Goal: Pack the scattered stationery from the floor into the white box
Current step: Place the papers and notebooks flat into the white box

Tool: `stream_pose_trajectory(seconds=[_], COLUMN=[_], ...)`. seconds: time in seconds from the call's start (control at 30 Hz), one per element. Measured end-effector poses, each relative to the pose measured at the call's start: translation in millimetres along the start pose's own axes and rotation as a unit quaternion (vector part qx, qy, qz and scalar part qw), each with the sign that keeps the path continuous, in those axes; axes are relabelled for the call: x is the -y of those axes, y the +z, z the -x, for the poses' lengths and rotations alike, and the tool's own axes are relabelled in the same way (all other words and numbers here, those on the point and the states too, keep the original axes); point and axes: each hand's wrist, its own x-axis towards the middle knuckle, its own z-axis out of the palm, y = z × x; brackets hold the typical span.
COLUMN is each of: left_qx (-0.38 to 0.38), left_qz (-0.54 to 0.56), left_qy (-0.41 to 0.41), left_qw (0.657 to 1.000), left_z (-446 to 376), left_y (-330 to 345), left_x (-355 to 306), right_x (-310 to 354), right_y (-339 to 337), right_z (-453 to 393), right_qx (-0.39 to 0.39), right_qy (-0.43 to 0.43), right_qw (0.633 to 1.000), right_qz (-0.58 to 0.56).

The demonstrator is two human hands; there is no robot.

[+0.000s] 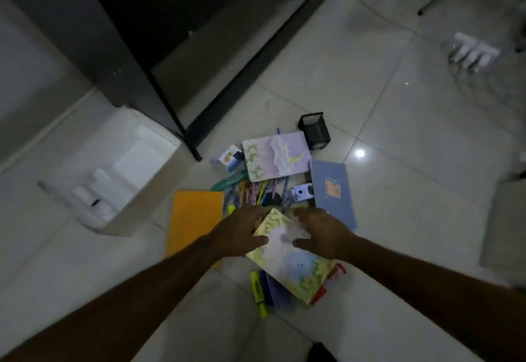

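The pale tiled floor point(370, 100) fills most of the view, glossy, with a bright light spot at about three o'clock of the stationery heap. A dark desk point(159, 34) rises from eleven to twelve o'clock, its top cut off by the frame edge. The white box point(125, 171) sits open at about nine o'clock of the heap, near the desk's foot; white shapes lie inside it, but blur makes them hard to name.

At the heap's centre both hands grip a spiral notebook with a yellow-green and blue cover point(287, 256), tilted, its low corner pointing to five o'clock. The left hand point(242, 236) clasps its left edge, thumb on the cover, the other fingers hidden beneath; the right hand point(321, 233) clasps the right edge the same way, fingers curled narrow around it. Under the notebook, partly hidden, lie a yellow highlighter point(257, 290), something dark blue, and a red item point(337, 272) too covered to identify.

At nine o'clock of the hands lies an orange folder point(196, 219), its near end covered by the left forearm. At two o'clock lies a blue notebook point(333, 191). At twelve o'clock lies a pastel notebook with a cloud and moon point(276, 156), and beyond it, at one o'clock, a black mesh pen holder point(314, 129) tipped on its side. Between the pastel notebook and the hands a cluster of pens point(256, 191) is smeared by blur.
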Motion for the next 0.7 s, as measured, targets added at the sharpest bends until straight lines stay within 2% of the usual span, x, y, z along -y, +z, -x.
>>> stream_pose_trajectory(seconds=[0.07, 0.17, 0.3, 0.37, 0.47, 0.53, 0.6, 0.7], left_qx=[-0.029, -0.066, -0.131, -0.145, -0.084, -0.005, 0.048, 0.049], left_qz=[-0.088, -0.218, -0.352, -0.377, -0.298, -0.241, -0.204, -0.158], left_qy=[0.065, 0.167, 0.254, 0.261, 0.253, 0.221, 0.187, 0.166], left_qw=[0.994, 0.959, 0.892, 0.877, 0.917, 0.945, 0.960, 0.972], left_z=[-29, -69, -97, -102, -100, -95, -87, -63], left_y=[23, 46, 63, 62, 46, 27, 4, -40], left_x=[13, 29, 33, 26, 7, -6, -10, -9], right_x=[-19, -41, -53, -54, -47, -42, -35, -8], right_y=[25, 65, 93, 91, 78, 62, 42, -2], right_z=[-14, -35, -46, -46, -40, -39, -42, -48], right_qx=[-0.027, -0.059, -0.130, -0.148, -0.139, -0.133, -0.125, -0.118], right_qy=[-0.002, 0.012, -0.009, -0.009, -0.021, -0.053, -0.094, -0.138], right_qw=[0.999, 0.996, 0.991, 0.984, 0.976, 0.973, 0.972, 0.970], right_qz=[0.047, 0.070, -0.030, -0.095, -0.169, -0.180, -0.177, -0.159])
